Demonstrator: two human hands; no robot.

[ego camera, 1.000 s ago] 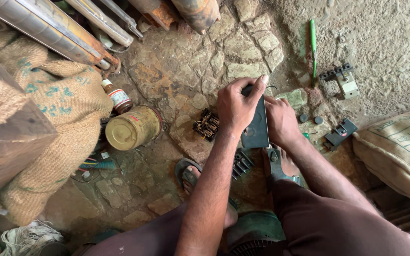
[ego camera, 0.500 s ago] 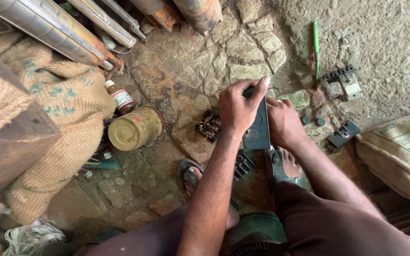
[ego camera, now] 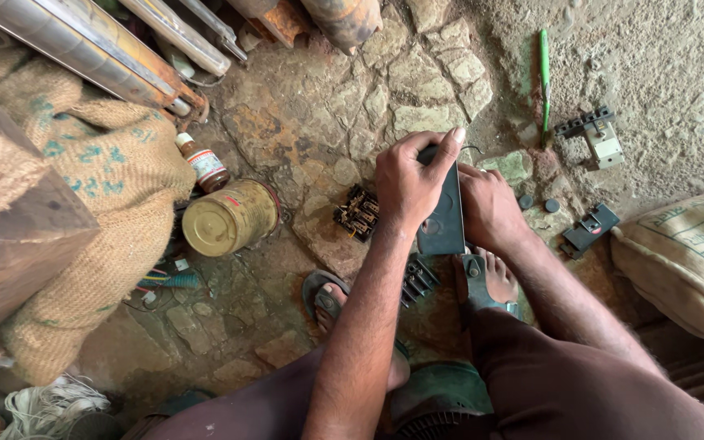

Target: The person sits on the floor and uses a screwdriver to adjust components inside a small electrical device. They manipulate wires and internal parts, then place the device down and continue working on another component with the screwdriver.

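**Both hands working a dark panel over the stone floor**

The left hand (ego camera: 409, 183) is clamping down over the top of a dark flat panel (ego camera: 443, 220), fingers curled around its upper edge and thumb pressing across the face. The right hand (ego camera: 489, 208) is gripping the same panel from the other side, closed against its right edge, though its fingertips are sitting behind the panel and cannot be seen. The panel is standing nearly upright, held just above the stone floor (ego camera: 319, 122) between the person's sandalled feet.

Just left of the panel, a small dark terminal block (ego camera: 358, 213) is lying on a flat stone. Below it, close to the left forearm, a black finned part (ego camera: 417, 281) is resting on the floor. Further left, a yellow tin can (ego camera: 230, 218) is lying on its side, with a small brown bottle (ego camera: 203, 163) just above it, beside a burlap sack (ego camera: 99, 179). Metal pipes (ego camera: 91, 49) are running across the top left corner.

Off to the right, well apart from the hands, a green pen (ego camera: 544, 73) is lying on the sandy ground, near a white switch part (ego camera: 600, 143) and a dark bracket (ego camera: 587, 230).
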